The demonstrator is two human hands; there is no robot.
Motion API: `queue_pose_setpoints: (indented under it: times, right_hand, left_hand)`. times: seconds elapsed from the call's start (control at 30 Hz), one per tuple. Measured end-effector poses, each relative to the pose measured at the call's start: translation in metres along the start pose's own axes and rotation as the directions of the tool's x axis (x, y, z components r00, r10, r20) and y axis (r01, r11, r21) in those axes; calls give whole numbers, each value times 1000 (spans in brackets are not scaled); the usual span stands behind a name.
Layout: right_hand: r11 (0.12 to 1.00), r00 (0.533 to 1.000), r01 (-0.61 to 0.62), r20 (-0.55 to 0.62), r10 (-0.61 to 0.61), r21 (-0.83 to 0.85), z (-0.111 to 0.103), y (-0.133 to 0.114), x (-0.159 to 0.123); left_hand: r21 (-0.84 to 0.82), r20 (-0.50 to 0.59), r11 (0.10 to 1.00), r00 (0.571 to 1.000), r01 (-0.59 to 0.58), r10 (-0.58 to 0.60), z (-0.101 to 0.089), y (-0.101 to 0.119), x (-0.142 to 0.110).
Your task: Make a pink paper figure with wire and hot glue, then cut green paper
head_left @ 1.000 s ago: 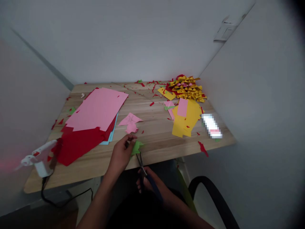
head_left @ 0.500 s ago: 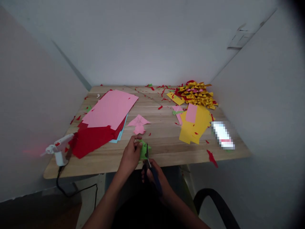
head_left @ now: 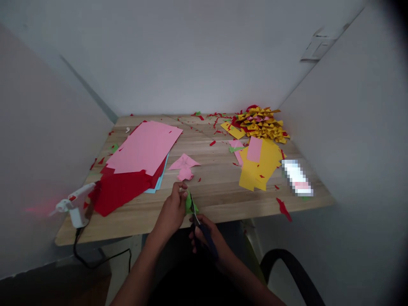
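My left hand (head_left: pixel 172 209) pinches a small green paper piece (head_left: pixel 189 204) just above the near edge of the wooden table (head_left: pixel 210 187). Dark-handled scissors (head_left: pixel 199 227) are gripped in my right hand (head_left: pixel 207 238), below the table edge. Their blades point up into the green piece. A folded pink paper shape (head_left: pixel 185 165) lies on the table just beyond my left hand.
A stack of pink, red and light blue sheets (head_left: pixel 137 161) lies at the left, with a white glue gun (head_left: pixel 76 206) and its cord at the near left corner. Yellow sheets (head_left: pixel 259 163) and a heap of folded yellow and red pieces (head_left: pixel 261 123) sit at the right. A black chair arm (head_left: pixel 293 272) is lower right.
The green piece has turned more edge-on in my left hand and the scissors have shifted slightly left along it. The camera view swung during the second; the table items stayed put.
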State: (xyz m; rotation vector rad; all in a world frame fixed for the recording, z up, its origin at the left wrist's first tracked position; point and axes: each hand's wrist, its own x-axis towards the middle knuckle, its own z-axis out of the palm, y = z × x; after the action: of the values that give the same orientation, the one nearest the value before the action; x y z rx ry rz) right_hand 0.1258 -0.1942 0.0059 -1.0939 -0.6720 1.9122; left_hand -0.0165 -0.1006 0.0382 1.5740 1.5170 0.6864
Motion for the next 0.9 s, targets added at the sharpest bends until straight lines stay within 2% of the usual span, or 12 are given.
queue_pose_setpoints:
  times: [0.1,0.3,0.5,0.6,0.77,0.83,0.9]
  right_hand:
    - [999,999,-25,-30,24,-34,0,0,4]
    - [991,990,-95,-109,85,-98,-1,1,6]
    - [994,983,-41,-180,23,-99,-7,9,3]
    - [998,980,-46,-193,36,-46,-11,10,-2]
    - [972,993,6,-113,21,236,-12,-1,-19]
    - [979,998,12,-58,0,202,-12,-7,-23]
    - [996,998,20,-53,-15,92,-12,-11,-24]
  left_hand:
    - [72,68,997,998,3,-8,-5,1,-1]
    - [130,66,992,998,5,-13,-7,-1,0]
    - [90,42,996,999,-22,18,-12,-7,3]
    - [29,-44,999,999,-18,19,-24,-15,7]
    - [-48,-238,997,970,-53,41,-56,-32,19]
    - [-29,-307,999,951,-43,32,-69,-39,25]
    - [73,-401,997,915,-8,36,-82,-45,33]
